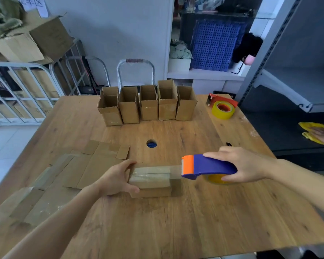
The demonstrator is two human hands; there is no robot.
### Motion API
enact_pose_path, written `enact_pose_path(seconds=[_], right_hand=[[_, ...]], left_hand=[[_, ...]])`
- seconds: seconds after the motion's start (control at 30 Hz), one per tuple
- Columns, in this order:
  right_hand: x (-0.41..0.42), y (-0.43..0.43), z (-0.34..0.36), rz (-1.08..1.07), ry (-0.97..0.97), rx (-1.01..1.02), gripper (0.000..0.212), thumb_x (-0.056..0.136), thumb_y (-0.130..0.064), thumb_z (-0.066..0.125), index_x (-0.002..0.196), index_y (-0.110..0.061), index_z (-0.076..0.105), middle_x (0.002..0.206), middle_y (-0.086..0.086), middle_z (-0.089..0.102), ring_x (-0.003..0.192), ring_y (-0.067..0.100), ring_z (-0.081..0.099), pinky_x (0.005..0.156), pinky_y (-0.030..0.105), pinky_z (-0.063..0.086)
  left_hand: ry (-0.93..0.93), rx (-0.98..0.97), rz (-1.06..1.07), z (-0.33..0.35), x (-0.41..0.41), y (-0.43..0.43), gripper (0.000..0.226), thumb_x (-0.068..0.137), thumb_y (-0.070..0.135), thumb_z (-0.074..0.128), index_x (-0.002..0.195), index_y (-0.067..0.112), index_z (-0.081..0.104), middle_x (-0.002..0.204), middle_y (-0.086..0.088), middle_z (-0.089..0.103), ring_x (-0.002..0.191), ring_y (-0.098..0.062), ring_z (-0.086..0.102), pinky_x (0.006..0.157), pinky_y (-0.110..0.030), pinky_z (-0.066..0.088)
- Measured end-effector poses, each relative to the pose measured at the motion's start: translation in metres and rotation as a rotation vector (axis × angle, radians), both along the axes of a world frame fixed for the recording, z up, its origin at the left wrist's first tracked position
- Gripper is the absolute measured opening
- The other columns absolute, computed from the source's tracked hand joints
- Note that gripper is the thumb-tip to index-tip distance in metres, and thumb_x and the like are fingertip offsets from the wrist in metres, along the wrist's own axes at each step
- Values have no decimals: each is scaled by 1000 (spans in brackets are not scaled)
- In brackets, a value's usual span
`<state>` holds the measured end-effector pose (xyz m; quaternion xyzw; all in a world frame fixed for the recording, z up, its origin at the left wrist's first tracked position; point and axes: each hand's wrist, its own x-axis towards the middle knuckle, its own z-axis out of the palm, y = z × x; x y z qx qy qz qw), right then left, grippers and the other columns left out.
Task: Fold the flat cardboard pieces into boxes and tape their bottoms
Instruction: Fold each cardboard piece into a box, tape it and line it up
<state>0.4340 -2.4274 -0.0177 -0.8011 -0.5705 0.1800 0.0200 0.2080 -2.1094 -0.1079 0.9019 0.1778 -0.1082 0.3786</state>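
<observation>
Near the wooden table's (195, 217) middle, the left hand (116, 179) clasps a small brown cardboard box (151, 184) lying bottom-up; the right hand (245, 165) grips a blue-and-orange tape dispenser (206, 166), clear tape (174, 170) stretched onto the box; flat cardboard pieces (86, 165) lie left

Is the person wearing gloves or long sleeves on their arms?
No gloves. The left hand and right hand are bare, with no rings, watch or bracelet showing. The left forearm and right forearm are bare too; no sleeve shows.
</observation>
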Motion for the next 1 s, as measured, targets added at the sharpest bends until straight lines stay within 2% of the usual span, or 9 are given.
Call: enact_pose_path(seconds=[0.23,0.33,0.4,0.47,0.53,0.63,0.7,0.83,1.0], right_hand=[[-4,-15,-33,-1,-25,-41,78,87,-51,60,150,-47,14,96,-23,34,85,1,45,74,16,39],[-4,-18,-45,-3,-49,-47,78,88,-51,59,150,-47,12,95,-21,32,81,2,43,68,13,35],[-6,-17,-52,-4,-36,-46,77,89,-49,59,151,-46,13,98,-15,35,82,4,44,69,15,36],[-8,-14,-57,9,-26,-35,76,89,-49,58,151,-45,15,102,-10,38,85,7,47,70,17,37],[-11,-11,-62,27,-33,-37,75,89,-48,58,151,-45,15,106,-7,41,88,11,49,68,19,35],[-11,-13,-67,31,-48,-32,75,89,-46,58,151,-44,16,107,-5,43,89,13,50,66,20,33],[-11,-16,-69,19,-48,-25,75,89,-45,58,152,-43,17,106,-4,42,88,13,49,66,20,32],[-15,-19,-73,-32,-26,-30,77,89,-44,60,152,-43,15,103,-6,39,83,10,45,65,19,29],[-18,-27,-74,-119,77,20,76,88,-40,63,152,-39,20,99,-3,39,79,9,40,64,11,30]], left_hand=[[58,67,-97,7,9,2,104,66,40,86,148,21,25,126,14,46,115,-6,47,95,-17,36],[92,114,-132,8,9,-2,103,74,37,80,152,22,15,141,8,41,127,-12,42,103,-24,34],[104,207,-176,9,11,-6,103,79,39,75,154,21,7,156,6,25,140,-14,29,112,-29,27],[90,430,-255,12,12,-14,97,87,39,66,154,20,-1,161,6,2,148,-12,6,118,-29,12],[3,662,-342,14,12,-28,85,95,21,55,151,19,-9,160,3,-11,145,-10,-13,115,-25,-5],[-110,723,-397,15,11,-67,85,91,-3,42,145,22,-20,156,3,-20,140,-11,-24,113,-29,-14],[-107,690,-440,10,14,-95,83,94,8,42,144,22,-23,154,3,-24,141,-12,-25,115,-31,-14],[-35,688,-432,-8,28,-118,96,91,62,41,149,16,-20,152,-2,-30,142,-19,-29,118,-37,-14],[18,695,-443,-17,30,-102,102,88,63,47,149,17,-21,155,-2,-29,141,-18,-31,114,-32,-18]])
